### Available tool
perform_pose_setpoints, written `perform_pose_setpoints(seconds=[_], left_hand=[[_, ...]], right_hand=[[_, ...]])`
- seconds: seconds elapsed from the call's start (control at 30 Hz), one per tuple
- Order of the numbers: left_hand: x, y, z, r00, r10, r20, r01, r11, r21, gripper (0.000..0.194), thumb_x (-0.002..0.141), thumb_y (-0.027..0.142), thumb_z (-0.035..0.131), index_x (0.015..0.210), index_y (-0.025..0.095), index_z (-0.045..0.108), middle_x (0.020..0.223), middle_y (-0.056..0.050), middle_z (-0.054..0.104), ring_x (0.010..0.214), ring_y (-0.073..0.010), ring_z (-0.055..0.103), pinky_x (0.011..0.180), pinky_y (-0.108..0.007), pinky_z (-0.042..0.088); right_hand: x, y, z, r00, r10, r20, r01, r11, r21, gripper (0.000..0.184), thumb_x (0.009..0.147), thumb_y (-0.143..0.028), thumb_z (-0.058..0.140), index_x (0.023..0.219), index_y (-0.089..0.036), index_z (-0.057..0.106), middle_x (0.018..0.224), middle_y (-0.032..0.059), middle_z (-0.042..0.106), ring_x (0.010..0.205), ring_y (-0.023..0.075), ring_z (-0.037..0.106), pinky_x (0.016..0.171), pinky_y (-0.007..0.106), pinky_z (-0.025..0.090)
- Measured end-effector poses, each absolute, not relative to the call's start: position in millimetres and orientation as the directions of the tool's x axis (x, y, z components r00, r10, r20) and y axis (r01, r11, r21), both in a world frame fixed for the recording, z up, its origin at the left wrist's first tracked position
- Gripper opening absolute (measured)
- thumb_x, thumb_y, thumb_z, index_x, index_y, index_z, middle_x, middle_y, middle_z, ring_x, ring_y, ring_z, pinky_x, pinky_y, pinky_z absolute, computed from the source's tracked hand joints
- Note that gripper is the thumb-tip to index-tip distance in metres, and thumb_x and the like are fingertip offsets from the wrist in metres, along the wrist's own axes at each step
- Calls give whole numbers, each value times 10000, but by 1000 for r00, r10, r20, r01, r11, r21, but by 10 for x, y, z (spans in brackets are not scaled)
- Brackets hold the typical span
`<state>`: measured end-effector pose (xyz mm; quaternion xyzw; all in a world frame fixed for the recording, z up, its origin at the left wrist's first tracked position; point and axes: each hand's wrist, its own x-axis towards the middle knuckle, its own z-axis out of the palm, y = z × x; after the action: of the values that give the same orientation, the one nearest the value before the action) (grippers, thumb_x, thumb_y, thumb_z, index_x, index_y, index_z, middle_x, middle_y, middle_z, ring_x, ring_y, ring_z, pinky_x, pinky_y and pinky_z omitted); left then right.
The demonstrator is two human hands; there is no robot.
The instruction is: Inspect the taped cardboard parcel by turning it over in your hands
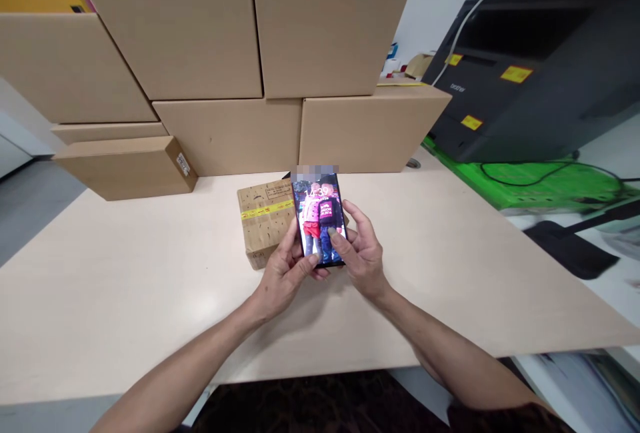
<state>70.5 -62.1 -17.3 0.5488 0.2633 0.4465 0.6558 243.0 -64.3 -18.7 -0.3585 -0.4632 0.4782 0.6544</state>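
Observation:
A smartphone [320, 220] is held upright above the table in both hands, its lit screen facing me with a clock reading 14:39 over a picture of two figures. My left hand [285, 276] wraps the phone's lower left side, thumb at the bottom edge. My right hand [365, 256] grips the right side, and its thumb lies over the lower right of the screen. Some fingers of both hands are hidden behind the phone. Just behind and left of it sits a small brown carton [265, 220] with a yellow tape strip; the phone and left hand cover part of it.
Several large cardboard boxes [227, 136] are stacked along the back of the pale table [150, 286]. A flatter box [125, 166] lies at the back left. To the right stand a dark printer [500, 106] on a green surface [515, 186] and a black stand base [575, 246].

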Motion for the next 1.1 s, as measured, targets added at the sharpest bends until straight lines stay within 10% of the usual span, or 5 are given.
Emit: perform_pose_setpoints(seconds=[0.13, 0.43, 0.83, 1.1], left_hand=[[674, -619, -190, 476, 867, 149, -271, -17, 962, 983, 1013, 458, 743, 1770, 317, 132, 1105, -78, 805, 824, -168, 780, 798, -332, 674], [546, -545, -147, 236, 893, 384, -265, -321, 909, 764, 1065, 387, 678, 1712, 311, 280, 1079, -43, 800, 794, -135, 804, 778, -299, 708], [432, -452, 28, -48, 857, 513, -240, -509, 827, 538, 1051, 343, 692, 1536, 266, 473, 916, 15, 790, 599, -111, 751, 596, -244, 666], [381, -405, 87, -115, 830, 546, -236, -556, 797, 479, 1038, 323, 714, 1465, 253, 508, 894, 15, 783, 597, -109, 749, 609, -236, 667]], right_hand=[[2426, -634, -168, 135, 979, 155, -373, 195, -907, 740, 846, -479, 897, 1459, -293, 527, 1016, 29, 826, 680, 177, 759, 579, 319, 656], [2972, -111, -86, 551, 834, 14, -319, 226, -920, 677, 580, -543, 1024, 1049, -220, 658, 681, -83, 663, 456, 62, 505, 369, 168, 370], [3551, 405, -426, 588, 774, -234, -162, -170, -972, 437, 851, -287, 893, 723, -235, 478, 518, -76, 531, 374, 54, 405, 317, 152, 286], [3735, 510, -503, 607, 746, -274, -30, -322, -946, 184, 1043, -315, 717, 975, -156, 651, 767, -56, 629, 527, 54, 528, 463, 168, 447]])
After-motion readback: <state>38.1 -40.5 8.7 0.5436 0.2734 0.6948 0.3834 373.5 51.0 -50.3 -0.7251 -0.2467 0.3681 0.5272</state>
